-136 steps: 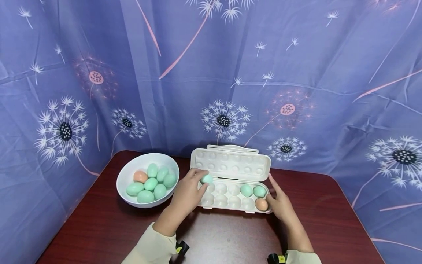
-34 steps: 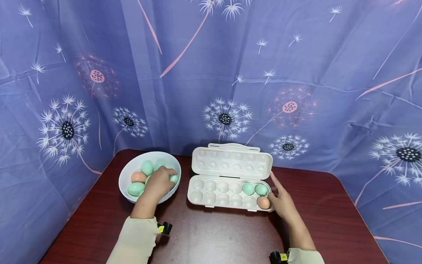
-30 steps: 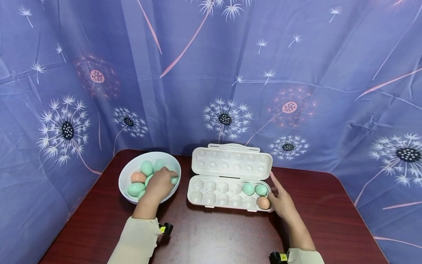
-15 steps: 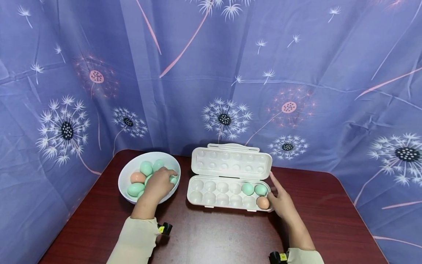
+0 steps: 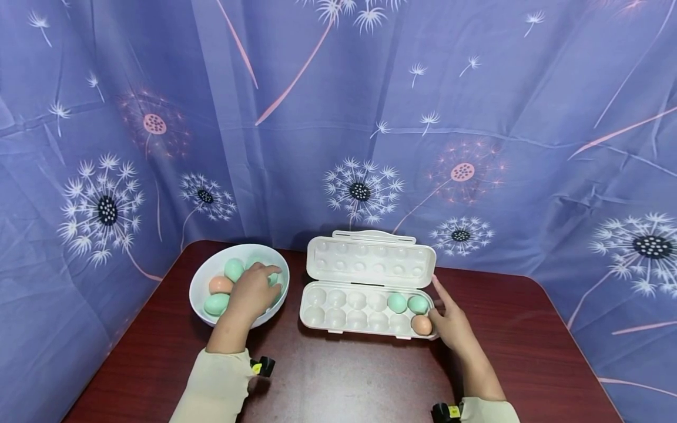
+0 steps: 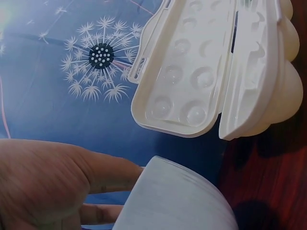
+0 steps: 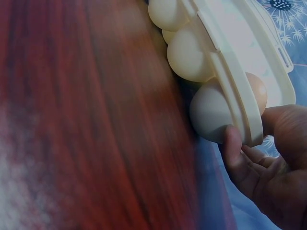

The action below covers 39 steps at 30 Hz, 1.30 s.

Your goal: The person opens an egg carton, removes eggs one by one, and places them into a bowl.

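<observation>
In the head view my left hand [image 5: 251, 291] reaches into a white bowl [image 5: 198, 294], pinching a green egg [image 5: 272, 279] between thumb and fingers. Several other eggs lie around it, among them a brown egg [image 5: 220, 285]; the hand covers part of them. My right hand [image 5: 453, 326] grips the right end of a white plastic egg carton [image 5: 357, 320], its lid tipped back. The right wrist view has the thumb [image 7: 233, 141] against the end cup, below the rim. At the carton's right end sit two green eggs [image 5: 397, 302] and a brown egg [image 5: 421, 324].
Bowl and carton stand side by side on a dark red wooden table [image 5: 338, 376], with a gap between them. Behind hangs a blue curtain [image 5: 296, 164] with a dandelion print, close to the raised lid [image 5: 370, 262].
My left hand first had a green egg at the carton's left end; now that cup is bare and the hand is in the bowl. Lately it has shifted slightly. The right hand stays put.
</observation>
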Available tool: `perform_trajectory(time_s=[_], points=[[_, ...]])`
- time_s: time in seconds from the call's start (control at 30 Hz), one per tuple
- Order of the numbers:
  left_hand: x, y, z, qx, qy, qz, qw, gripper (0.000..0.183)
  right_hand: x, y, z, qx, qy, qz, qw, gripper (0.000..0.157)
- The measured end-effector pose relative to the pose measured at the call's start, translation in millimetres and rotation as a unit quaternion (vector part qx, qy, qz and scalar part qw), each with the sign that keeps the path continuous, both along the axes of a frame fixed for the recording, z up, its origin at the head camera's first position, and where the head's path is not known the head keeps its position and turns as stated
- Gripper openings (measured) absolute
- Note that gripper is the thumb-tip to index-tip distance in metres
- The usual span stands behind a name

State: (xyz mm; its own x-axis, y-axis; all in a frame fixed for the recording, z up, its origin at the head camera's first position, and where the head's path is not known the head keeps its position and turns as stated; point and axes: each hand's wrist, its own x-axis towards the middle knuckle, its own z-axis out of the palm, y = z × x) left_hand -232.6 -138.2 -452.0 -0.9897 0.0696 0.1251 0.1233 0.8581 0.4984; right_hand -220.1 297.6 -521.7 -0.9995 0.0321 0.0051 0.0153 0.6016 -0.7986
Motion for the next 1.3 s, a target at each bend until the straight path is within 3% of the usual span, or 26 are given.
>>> perform_trajectory(time_s=[0.5, 0.77, 1.1, 1.3], points=[[6.2, 19.2, 8.7, 0.030, 0.037, -0.001, 0.9989, 0.037, 0.6, -0.7, 0.0, -0.017, -0.003, 0.003, 1.000, 0.081], [8.2, 43.2, 7.3, 0.014, 0.091, -0.018, 0.9955, 0.034, 0.4, -0.7, 0.6, -0.036, -0.008, 0.004, 0.999, 0.080], [9.1, 70.4, 3.6, -0.002, 0.102, -0.040, 0.9939, 0.036, 0.4, -0.7, -0.9, -0.022, -0.006, -0.002, 1.000, 0.079], [9.1, 87.2, 2.0, -0.010, 0.089, -0.057, 0.9943, 0.040, 0.2, -0.4, -1.1, -0.011, 0.000, -0.004, 1.000, 0.079]])
